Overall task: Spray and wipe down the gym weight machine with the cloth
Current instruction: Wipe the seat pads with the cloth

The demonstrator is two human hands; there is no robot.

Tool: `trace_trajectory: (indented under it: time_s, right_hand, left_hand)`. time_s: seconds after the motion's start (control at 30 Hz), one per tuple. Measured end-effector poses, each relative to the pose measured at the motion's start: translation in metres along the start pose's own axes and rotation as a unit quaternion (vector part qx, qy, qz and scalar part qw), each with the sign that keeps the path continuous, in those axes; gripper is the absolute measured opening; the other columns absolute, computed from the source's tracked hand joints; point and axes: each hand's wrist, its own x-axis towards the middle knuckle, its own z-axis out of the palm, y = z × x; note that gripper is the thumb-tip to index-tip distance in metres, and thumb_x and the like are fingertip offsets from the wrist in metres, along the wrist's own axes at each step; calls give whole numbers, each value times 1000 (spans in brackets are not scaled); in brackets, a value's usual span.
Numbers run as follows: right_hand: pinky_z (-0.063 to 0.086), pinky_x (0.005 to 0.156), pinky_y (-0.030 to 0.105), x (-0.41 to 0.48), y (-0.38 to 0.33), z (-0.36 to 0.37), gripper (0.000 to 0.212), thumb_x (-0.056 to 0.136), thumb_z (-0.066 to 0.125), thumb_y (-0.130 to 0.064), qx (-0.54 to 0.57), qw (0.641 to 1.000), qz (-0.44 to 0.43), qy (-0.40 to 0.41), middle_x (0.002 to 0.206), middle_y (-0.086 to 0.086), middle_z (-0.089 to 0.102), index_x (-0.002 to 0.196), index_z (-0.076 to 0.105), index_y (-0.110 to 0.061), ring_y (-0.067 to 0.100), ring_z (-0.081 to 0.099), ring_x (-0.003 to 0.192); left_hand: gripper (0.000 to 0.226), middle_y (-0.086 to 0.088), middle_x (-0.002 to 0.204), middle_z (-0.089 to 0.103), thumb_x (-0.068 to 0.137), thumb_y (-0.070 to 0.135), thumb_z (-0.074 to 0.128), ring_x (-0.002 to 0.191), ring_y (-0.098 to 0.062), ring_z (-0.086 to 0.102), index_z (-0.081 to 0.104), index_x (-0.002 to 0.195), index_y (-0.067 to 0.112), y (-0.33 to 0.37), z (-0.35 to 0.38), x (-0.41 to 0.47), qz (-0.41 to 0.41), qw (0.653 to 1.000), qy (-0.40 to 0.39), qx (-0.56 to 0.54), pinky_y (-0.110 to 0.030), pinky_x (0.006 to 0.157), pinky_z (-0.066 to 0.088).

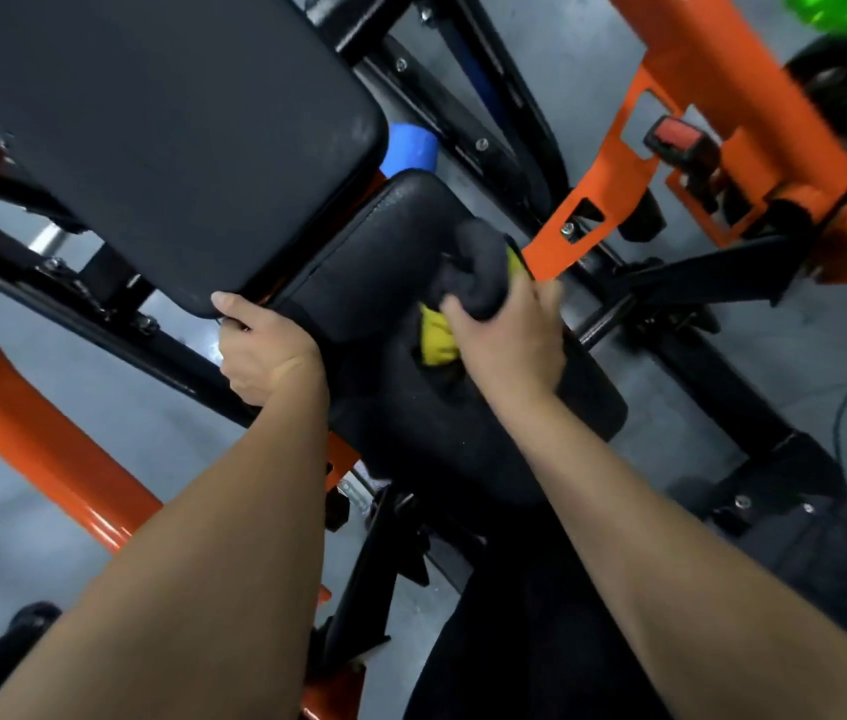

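Holds bunched grey-and-yellow cloth point(478, 275) in right hand point(512, 337) grip at right edge of black padded seat point(374, 262), long axis near-to-far; clasps near corner of black back pad point(151, 122) in left hand point(268, 353) grip.

black pads point(161, 127), orange frame point(21, 407), black-yellow cloth point(468, 288)

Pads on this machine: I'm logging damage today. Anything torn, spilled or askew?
Nothing stands out. The back pad and seat look whole; there are only faint pale specks near the back pad's right edge, perhaps dust or spray.
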Motion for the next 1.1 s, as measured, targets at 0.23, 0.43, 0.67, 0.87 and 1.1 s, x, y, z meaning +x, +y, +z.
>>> trace_trajectory:
  time_s: [0.23, 0.43, 0.67, 0.87, 1.1]
  right_hand:
    - [38, 56, 35, 18, -43, 17, 48, 85, 67, -56, -66, 979, -189, 41, 114, 8, 50, 118, 61, -21, 33, 58, 97]
    - [38, 71, 38, -18, 84, 0, 52, 88, 62, -55, -47, 998, 33, 21, 126, 6, 49, 125, 61, -18, 36, 59, 112]
    - [45, 76, 42, -15, 53, -17, 49, 89, 58, -55, -41, 993, 103, 33, 125, 7, 54, 124, 61, -20, 38, 62, 109]
    - [38, 64, 32, -5, -55, -12, 41, 86, 67, -51, 99, 990, -99, -11, 109, 5, 52, 113, 65, -19, 31, 62, 95]
    - [51, 76, 45, 2, 70, -18, 55, 90, 60, -58, -101, 994, 1, -49, 131, 12, 51, 129, 59, -19, 40, 64, 107]
  left_hand:
    - [71, -7, 121, 70, 104, 63, 16, 111, -32, 62, 70, 122, 20, 3, -4, -4, 0, 1000, -13, 3, -39, 89, 42]
    - [71, -6, 119, 70, 104, 63, 14, 108, -31, 62, 69, 120, 20, 4, -7, -5, 2, 1000, -19, 2, -38, 85, 39]
    - [67, 0, 112, 72, 105, 61, 17, 105, -27, 63, 73, 115, 26, 5, -6, -7, 1, 1000, -11, 0, -33, 82, 37]
    - [67, -5, 121, 71, 106, 59, 19, 114, -32, 61, 74, 119, 25, 8, -4, -9, 4, 1000, 12, 14, -37, 92, 41]
    - [67, -10, 127, 69, 106, 58, 19, 120, -34, 59, 73, 122, 20, 7, 0, -8, 8, 1000, 23, 14, -40, 102, 40]
